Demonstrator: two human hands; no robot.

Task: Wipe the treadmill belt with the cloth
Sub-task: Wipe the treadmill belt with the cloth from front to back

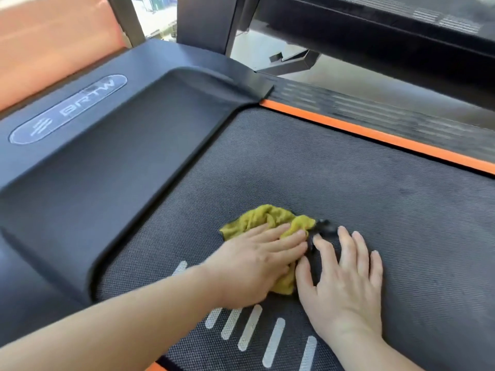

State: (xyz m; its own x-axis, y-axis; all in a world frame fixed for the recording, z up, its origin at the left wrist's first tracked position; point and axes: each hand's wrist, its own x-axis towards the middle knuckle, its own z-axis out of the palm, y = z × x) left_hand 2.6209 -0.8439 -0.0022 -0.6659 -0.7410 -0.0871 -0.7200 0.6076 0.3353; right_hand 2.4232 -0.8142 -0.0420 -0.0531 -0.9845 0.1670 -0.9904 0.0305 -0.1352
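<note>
I have the left hand point(257, 261) laid flat on the crumpled yellow-green cloth point(267, 218), fingers straight and close together, pressing it onto the treadmill belt point(348, 188) near the dark motor cover point(120, 145). The right hand point(345, 282) rests just beside the cloth, palm down on the belt, fingers spread. A dark blurred patch sits at its fingertips; I cannot tell what it is.

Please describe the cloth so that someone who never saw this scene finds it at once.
Start from the dark textured treadmill belt, beside the smooth black motor cover. On it, the left hand presses flat on a crumpled cloth, and the right hand lies flat on the belt beside it. The cloth is the only yellow-green, soft thing there.
</note>
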